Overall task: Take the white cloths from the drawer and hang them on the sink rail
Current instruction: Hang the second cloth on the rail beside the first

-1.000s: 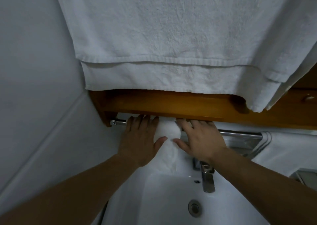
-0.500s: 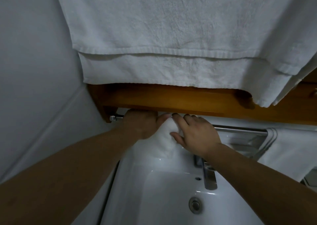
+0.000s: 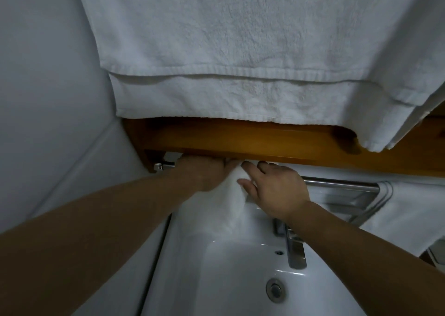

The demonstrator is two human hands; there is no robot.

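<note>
Above both my hands hangs a large towel (image 3: pixel 240 50), its lower hem covering part of a wooden shelf (image 3: pixel 240 142). Below my hands lies the sink (image 3: pixel 228 279), with the tap (image 3: pixel 295 250) just under my right wrist.

The sink rail (image 3: pixel 337 184) runs left to right beneath the shelf, level with my knuckles; its left end cap shows just beyond my left hand (image 3: pixel 202 174). A second cloth (image 3: pixel 409 209), with a striped edge, hangs off the rail well to the right of my right hand (image 3: pixel 277 192).

The white cloth (image 3: pixel 231 207) I am working lies between my two hands, draped from the rail down toward the basin. Its long axis runs top to bottom, across the rail's line.

My left hand is up at the rail, fingers tucked under the shelf and out of sight; whether it grips the cloth or merely presses it, I cannot tell. My right hand pinches the cloth's right edge, thumb against the fabric. Both hands are equally close to it.

Judgement: the drape needs spreading sideways along the rail.
</note>
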